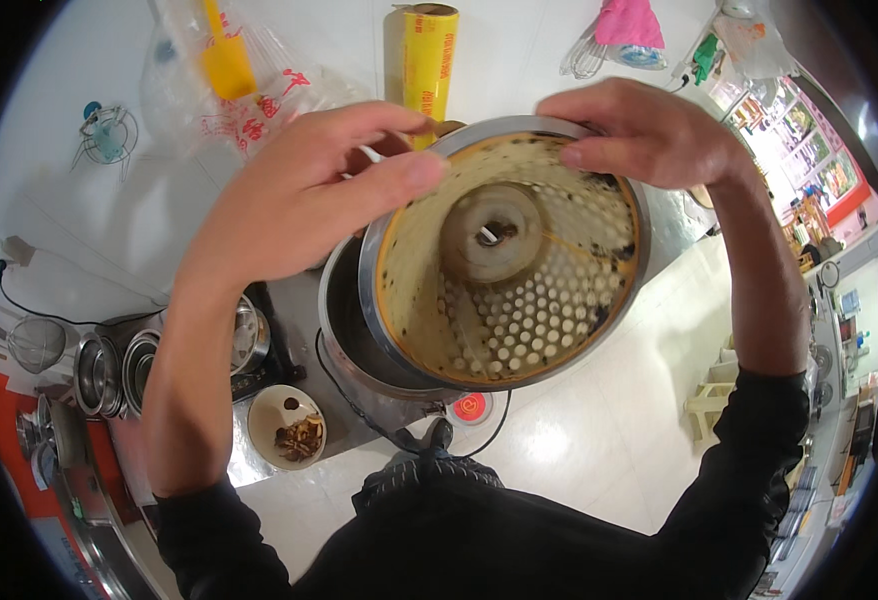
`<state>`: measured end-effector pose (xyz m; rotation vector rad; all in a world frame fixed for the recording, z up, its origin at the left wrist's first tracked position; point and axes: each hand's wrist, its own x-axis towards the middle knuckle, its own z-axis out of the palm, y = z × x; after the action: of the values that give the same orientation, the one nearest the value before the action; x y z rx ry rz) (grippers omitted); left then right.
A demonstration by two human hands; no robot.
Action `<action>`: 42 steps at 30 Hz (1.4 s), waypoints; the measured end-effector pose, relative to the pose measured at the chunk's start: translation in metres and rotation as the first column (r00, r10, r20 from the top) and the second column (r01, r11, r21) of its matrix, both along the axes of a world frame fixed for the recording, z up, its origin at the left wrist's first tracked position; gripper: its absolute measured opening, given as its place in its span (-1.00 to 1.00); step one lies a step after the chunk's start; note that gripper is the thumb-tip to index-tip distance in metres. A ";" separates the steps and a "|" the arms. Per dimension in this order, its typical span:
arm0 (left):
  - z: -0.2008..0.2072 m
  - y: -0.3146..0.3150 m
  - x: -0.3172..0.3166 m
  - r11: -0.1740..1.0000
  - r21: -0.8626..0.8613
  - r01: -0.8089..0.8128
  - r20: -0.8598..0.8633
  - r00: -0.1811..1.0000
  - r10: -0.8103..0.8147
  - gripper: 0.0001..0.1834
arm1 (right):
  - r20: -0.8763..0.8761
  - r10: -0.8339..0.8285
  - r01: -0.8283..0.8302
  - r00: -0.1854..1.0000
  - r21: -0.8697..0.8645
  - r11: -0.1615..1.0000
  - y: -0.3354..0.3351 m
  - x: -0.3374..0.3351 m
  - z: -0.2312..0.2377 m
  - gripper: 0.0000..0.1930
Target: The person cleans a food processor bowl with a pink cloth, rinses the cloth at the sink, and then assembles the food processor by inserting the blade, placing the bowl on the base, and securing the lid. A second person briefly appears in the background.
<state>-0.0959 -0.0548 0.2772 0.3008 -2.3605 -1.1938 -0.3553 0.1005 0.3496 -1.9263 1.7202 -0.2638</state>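
Observation:
A round metal strainer basket (pixel 519 345) with a perforated wall and a central hub is tipped so its inside shows. Dark bits and pale residue cling to it. At its upper right, my right hand (pixel 639 130) grips the rim, thumb inside and fingers outside. My left hand (pixel 329 185) is at the upper left rim, thumb and fingers spread apart; the thumb overlaps the rim, though whether it touches is unclear. Behind and partly under the basket stands a metal pot (pixel 344 340), its interior mostly hidden.
A white bowl (pixel 264 420) with brown dried pieces sits left on the metal counter. Metal bowls (pixel 99 375) stand farther left. A yellow roll (pixel 429 60) is upright behind the basket. On the wall hang a plastic bag with a yellow scraper (pixel 227 65) and a whisk (pixel 585 55).

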 end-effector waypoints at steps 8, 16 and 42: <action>-0.027 -0.009 0.021 0.961 -0.116 -0.252 -0.029 0.968 0.250 -0.64 | -0.130 -0.088 0.045 0.988 -0.298 0.953 -0.062 0.017 -0.012 -0.65; -0.108 0.062 0.076 0.617 0.648 -0.447 -0.016 0.801 0.598 -0.81 | 0.515 -0.280 0.274 0.810 0.090 0.957 0.006 -0.022 -0.115 -0.70; -0.138 0.163 0.074 0.336 0.698 -0.633 0.160 0.594 0.788 -0.63 | 0.719 -0.066 -0.086 0.692 0.173 0.981 -0.054 -0.040 -0.174 -0.69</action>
<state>-0.0223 0.1081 0.1397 1.2721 -1.1531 -1.4529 -0.3955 0.0461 0.1761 -1.3922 1.1362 -0.7208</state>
